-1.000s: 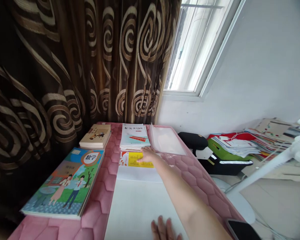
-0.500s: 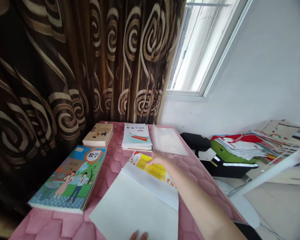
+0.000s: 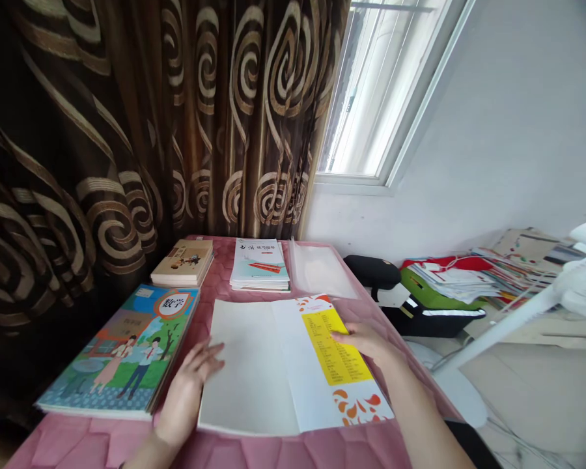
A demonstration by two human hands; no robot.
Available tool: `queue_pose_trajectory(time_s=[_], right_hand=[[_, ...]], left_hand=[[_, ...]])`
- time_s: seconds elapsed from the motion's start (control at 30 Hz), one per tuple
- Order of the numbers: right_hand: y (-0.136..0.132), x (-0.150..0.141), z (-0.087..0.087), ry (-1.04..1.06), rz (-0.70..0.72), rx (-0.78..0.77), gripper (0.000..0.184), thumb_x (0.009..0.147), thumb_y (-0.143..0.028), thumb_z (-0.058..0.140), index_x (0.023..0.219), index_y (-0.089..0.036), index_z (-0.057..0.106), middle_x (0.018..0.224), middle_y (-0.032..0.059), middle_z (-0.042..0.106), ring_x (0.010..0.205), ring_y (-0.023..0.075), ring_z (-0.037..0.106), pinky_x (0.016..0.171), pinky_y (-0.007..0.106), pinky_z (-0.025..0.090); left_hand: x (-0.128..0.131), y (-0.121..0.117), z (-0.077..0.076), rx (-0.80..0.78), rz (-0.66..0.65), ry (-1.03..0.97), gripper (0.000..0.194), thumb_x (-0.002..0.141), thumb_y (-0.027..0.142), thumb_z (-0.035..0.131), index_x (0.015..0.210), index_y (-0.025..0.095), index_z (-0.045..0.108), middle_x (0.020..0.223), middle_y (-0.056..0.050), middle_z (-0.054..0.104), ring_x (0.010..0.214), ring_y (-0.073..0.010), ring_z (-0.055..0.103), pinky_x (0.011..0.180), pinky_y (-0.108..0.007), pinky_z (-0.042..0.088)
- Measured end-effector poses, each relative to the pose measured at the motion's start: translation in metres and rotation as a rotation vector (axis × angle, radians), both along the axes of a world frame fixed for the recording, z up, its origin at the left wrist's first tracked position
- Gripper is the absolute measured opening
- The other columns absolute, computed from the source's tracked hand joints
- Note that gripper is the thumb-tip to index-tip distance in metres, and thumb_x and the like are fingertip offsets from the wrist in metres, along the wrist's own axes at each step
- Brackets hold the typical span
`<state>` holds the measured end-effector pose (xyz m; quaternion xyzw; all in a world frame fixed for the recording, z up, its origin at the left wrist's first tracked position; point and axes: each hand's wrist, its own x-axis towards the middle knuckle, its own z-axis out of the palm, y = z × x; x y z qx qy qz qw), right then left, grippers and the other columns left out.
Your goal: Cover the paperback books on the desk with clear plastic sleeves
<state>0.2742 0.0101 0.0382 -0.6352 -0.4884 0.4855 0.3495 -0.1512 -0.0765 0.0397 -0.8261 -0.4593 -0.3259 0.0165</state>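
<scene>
An open booklet (image 3: 249, 371) lies in front of me on the pink quilted surface. Its left side is a blank off-white page. On the right is a white flap or inside cover with a yellow printed panel (image 3: 339, 345) and orange leaf-like shapes. My left hand (image 3: 193, 378) is closed at the booklet's left edge, fingertips over the page; its thumb is hidden. At the opposite edge, my right hand (image 3: 368, 342) grips with the thumb on the yellow panel and the other fingers out of sight underneath.
Left of the booklet is a stack topped by a colourful textbook (image 3: 122, 352). Behind are a pile of small tan books (image 3: 183, 260), a stack of white-covered books (image 3: 258, 264) and clear plastic sleeves (image 3: 322, 270). A white fan (image 3: 508, 332) stands at the right, near heaped papers (image 3: 454, 280).
The booklet has been turned, so the yellow panel now lies at the right instead of the far end. My left hand has come up to the left edge; my right hand has shifted right.
</scene>
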Motion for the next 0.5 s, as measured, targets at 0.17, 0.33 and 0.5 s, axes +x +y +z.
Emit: queue_pose_trajectory(time_s=[0.17,0.33,0.5], right_hand=[[-0.014,0.01,-0.013,0.256,0.004,-0.092,0.035,0.063,-0.045,0.079,0.087,-0.02,0.07,0.095,0.0117,0.075,0.087,0.0299,0.072,0.081,0.04,0.057],[-0.014,0.014,-0.015,0.238,-0.016,-0.077,0.035,0.063,-0.046,0.078,0.084,-0.02,0.068,0.093,0.0118,0.075,0.086,0.0291,0.072,0.077,0.038,0.057],[-0.02,0.018,-0.008,0.249,-0.015,-0.076,0.037,0.064,-0.049,0.078,0.084,-0.02,0.066,0.09,0.0097,0.075,0.084,0.027,0.072,0.075,0.036,0.056]], left_hand=[[0.006,0.025,-0.003,-0.23,0.073,-0.198,0.027,0.081,0.019,0.053,0.096,0.027,0.074,0.131,-0.006,0.063,0.115,-0.0237,0.061,0.102,-0.043,0.048],[0.005,0.022,-0.012,-0.377,0.064,-0.249,0.034,0.076,0.02,0.055,0.105,0.027,0.073,0.134,-0.006,0.061,0.117,-0.0248,0.061,0.101,-0.041,0.049],[-0.002,0.027,-0.022,-0.37,0.099,-0.303,0.044,0.078,0.013,0.038,0.095,0.027,0.076,0.126,-0.004,0.066,0.115,-0.0207,0.062,0.101,-0.04,0.049]])
